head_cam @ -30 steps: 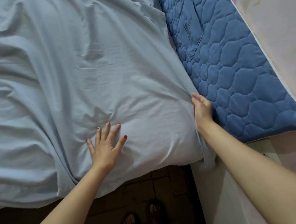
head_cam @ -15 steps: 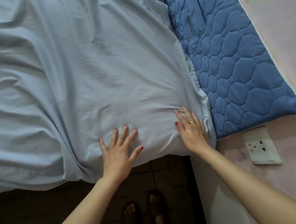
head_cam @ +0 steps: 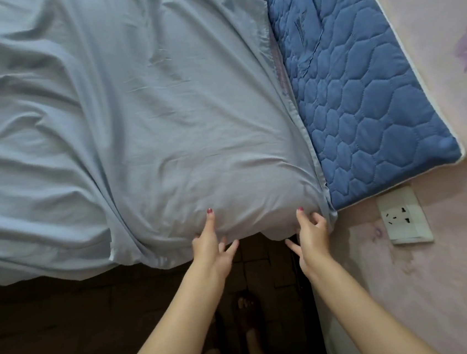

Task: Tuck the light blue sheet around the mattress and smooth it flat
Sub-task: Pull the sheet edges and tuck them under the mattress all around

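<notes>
The light blue sheet (head_cam: 148, 113) covers the mattress, with deep wrinkles on the left and a smoother stretch over the near right corner. A loose fold hangs over the near edge on the left. My left hand (head_cam: 210, 245) rests at the near edge, one finger stretched up on the sheet and the others pointing under the overhang. My right hand (head_cam: 311, 232) holds the sheet at the corner, fingers curled on top and thumb below the edge.
A dark blue quilted pad (head_cam: 361, 91) lies along the sheet's right side against the pink wall (head_cam: 452, 269). A white wall socket (head_cam: 403, 216) sits just right of the corner. Below the bed edge are the dark floor (head_cam: 69, 324) and my feet (head_cam: 250, 319).
Both hands slid from the flat top of the sheet down to the near edge at the corner. The right hand came out of the gap beside the quilted pad.
</notes>
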